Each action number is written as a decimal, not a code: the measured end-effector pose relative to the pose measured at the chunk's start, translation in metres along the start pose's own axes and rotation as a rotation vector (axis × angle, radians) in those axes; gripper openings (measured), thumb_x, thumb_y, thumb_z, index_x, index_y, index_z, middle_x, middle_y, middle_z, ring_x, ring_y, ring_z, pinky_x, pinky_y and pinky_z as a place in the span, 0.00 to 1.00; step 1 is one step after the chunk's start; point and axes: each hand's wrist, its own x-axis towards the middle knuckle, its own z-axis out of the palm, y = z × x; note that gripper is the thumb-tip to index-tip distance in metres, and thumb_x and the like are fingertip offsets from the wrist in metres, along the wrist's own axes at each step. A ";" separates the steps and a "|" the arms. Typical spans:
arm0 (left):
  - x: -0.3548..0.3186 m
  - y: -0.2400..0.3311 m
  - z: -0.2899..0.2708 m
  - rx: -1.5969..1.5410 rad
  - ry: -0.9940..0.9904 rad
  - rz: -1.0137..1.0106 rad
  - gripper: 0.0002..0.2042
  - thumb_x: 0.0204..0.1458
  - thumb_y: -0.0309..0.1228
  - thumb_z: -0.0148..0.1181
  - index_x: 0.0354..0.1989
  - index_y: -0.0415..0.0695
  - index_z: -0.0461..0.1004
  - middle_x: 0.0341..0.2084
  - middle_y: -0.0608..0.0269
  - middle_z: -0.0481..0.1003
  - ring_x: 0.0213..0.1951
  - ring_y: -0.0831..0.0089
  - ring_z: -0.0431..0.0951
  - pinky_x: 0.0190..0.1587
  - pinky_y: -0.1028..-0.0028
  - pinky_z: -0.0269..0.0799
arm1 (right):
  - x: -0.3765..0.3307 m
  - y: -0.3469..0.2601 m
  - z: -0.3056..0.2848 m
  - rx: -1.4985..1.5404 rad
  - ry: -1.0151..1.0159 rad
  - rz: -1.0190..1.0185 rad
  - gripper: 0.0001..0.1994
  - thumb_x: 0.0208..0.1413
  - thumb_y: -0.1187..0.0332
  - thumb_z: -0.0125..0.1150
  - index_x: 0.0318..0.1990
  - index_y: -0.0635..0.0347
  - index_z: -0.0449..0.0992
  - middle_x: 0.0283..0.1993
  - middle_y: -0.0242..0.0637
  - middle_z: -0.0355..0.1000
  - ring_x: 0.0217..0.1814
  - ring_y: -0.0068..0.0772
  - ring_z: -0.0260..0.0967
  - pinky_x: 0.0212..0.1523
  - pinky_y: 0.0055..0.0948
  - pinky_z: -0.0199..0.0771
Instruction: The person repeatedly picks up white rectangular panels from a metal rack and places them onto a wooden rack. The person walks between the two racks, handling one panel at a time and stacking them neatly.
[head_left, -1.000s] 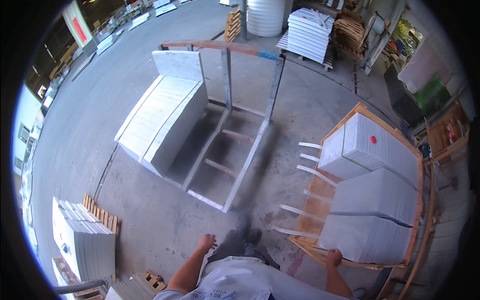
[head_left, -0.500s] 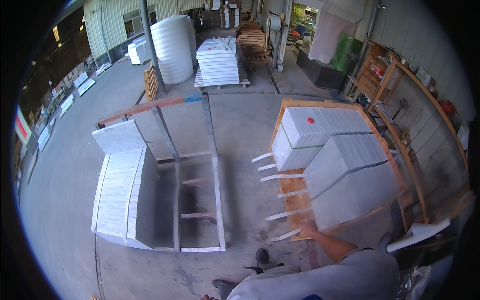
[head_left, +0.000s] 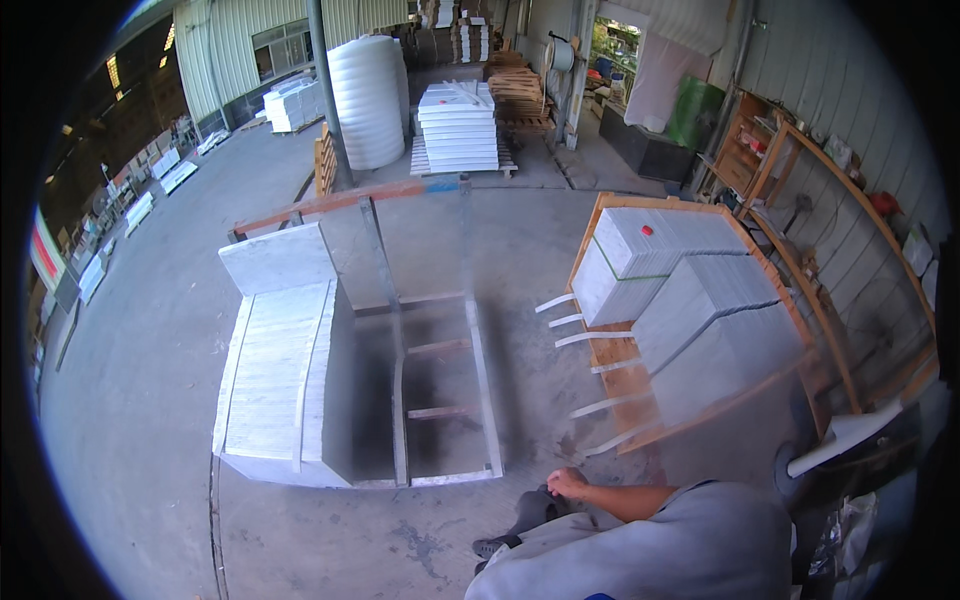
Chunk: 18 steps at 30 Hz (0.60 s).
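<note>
My right hand is above my grey trouser leg and dark shoe, its fingers curled together. Whether something small is inside them is hidden. Far from it to the upper right stands a wooden crate packed with pale stone slabs. Several white straps stick out from the crate's left side. To the left, a metal rack holds a strapped row of white marble slabs. One loose slab leans at the row's far end. My left hand does not show.
A red object lies on the crated slabs. Behind stand a steel post, a big foam roll and a pallet of white slabs. At the right are a wooden frame and a white sheet roll.
My right hand has left the crate's near strap and moved left and down toward my legs. A bit of my left hand at the bottom edge has gone from view. The view has turned left.
</note>
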 end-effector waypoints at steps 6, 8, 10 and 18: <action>0.006 -0.010 -0.068 -0.171 0.092 -0.051 0.21 0.52 0.34 0.41 0.48 0.28 0.57 0.38 0.37 0.69 0.30 0.47 0.76 0.24 0.58 0.74 | 0.029 0.005 0.046 -0.358 -0.026 -0.023 0.09 0.46 0.65 0.51 0.28 0.59 0.76 0.27 0.33 0.75 0.26 0.24 0.74 0.25 0.24 0.71; 0.001 -0.026 -0.091 -0.287 0.133 -0.068 0.21 0.52 0.34 0.41 0.48 0.27 0.56 0.38 0.36 0.69 0.30 0.47 0.76 0.24 0.58 0.75 | 0.052 0.014 0.062 -0.499 -0.083 -0.087 0.09 0.46 0.66 0.51 0.28 0.60 0.76 0.27 0.34 0.75 0.26 0.26 0.73 0.24 0.24 0.71; -0.009 -0.044 -0.110 -0.381 0.163 -0.067 0.22 0.52 0.34 0.41 0.49 0.27 0.56 0.38 0.36 0.69 0.30 0.47 0.76 0.24 0.58 0.75 | 0.092 0.017 0.077 -0.649 -0.203 -0.120 0.10 0.44 0.64 0.53 0.28 0.58 0.77 0.28 0.36 0.75 0.29 0.30 0.73 0.28 0.28 0.71; -0.019 0.003 -0.123 -0.336 0.289 -0.077 0.21 0.53 0.33 0.41 0.47 0.25 0.57 0.36 0.38 0.70 0.28 0.49 0.76 0.24 0.60 0.75 | 0.242 -0.106 0.168 -0.300 -0.212 -0.061 0.09 0.39 0.60 0.59 0.26 0.51 0.79 0.30 0.37 0.75 0.31 0.40 0.73 0.35 0.38 0.73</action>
